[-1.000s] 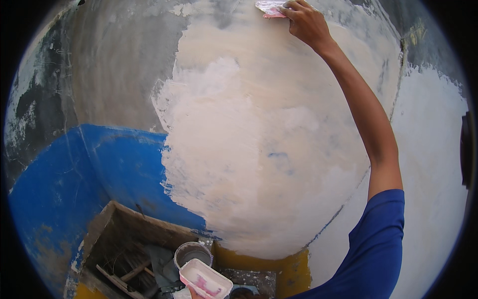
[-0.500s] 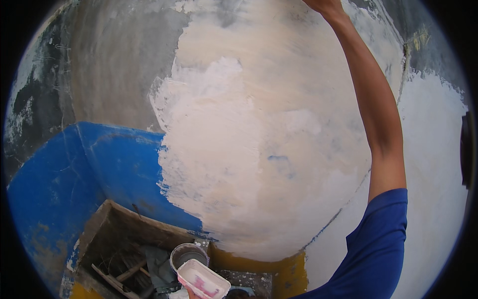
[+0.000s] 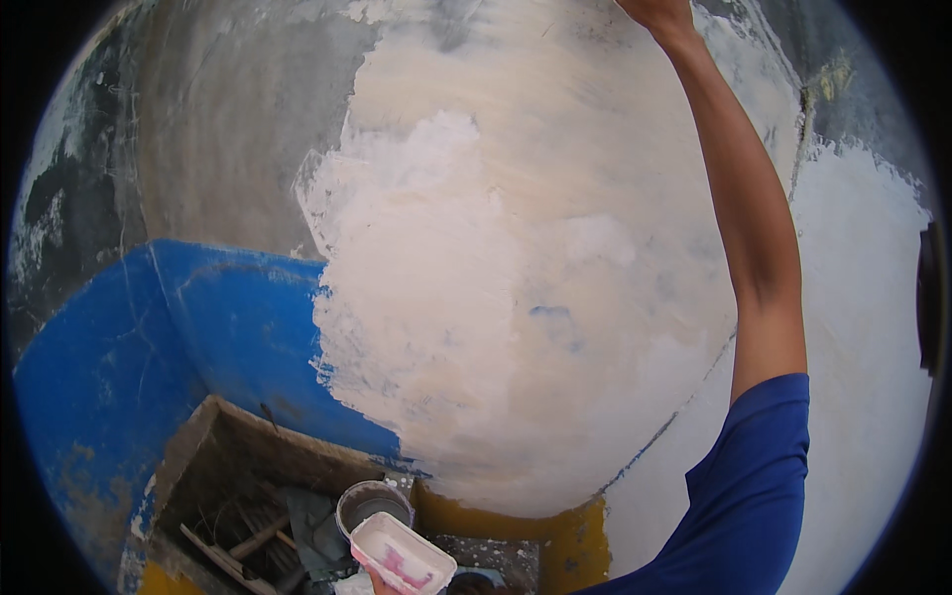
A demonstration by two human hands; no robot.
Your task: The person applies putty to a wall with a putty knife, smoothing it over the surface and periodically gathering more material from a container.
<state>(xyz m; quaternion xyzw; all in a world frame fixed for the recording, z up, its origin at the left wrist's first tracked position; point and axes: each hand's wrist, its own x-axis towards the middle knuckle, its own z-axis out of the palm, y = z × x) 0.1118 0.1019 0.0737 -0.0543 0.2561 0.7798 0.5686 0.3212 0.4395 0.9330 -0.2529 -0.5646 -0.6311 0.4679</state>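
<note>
At the lower edge, my left hand (image 3: 379,583) is closed on a shallow, rounded rectangular tub (image 3: 433,548), white with pink smears and pale paste inside. Only a few fingers show against the tub's side. My right arm, in a blue short sleeve, reaches up along the right side of the wall. My right hand (image 3: 658,12) is at the top edge, close to the wall; the picture cuts off its fingers and anything in them. The wall (image 3: 595,297) before me carries patchy white and cream filler with faint blue marks.
Just beyond the tub stands a round bucket (image 3: 357,493). Left of it, a concrete bin (image 3: 288,436) holds wood scraps and a grey cloth (image 3: 309,535). Blue paint (image 3: 238,317) and bare grey plaster (image 3: 248,129) cover the wall's left part. A crack (image 3: 654,441) runs up the right corner.
My right hand has shifted slightly to the right along the top edge. The tub in my left hand sits almost where it was.
</note>
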